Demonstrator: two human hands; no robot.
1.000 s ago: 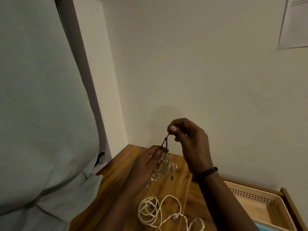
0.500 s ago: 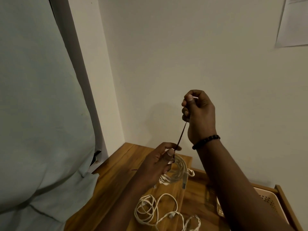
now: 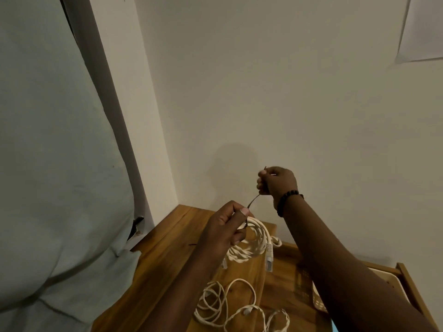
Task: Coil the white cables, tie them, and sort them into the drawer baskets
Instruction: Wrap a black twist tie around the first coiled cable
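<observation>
Between hands (image 3: 249,207): taut tie (image 3: 253,200), coiled cable (image 3: 257,238) under left.

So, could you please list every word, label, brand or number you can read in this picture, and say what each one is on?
None can be read.
Sheet of paper on the wall, top right: only its blank lower part shows clearly; any print at the top edge is too small and cut off.
Coiled white cable, its plug, basket: no markings visible.

Home corner: wooden drawer unit (image 3: 165,238) against plain wall (image 3: 263,92), pale curtain (image 3: 52,140), pinned paper (image 3: 422,32).
</observation>
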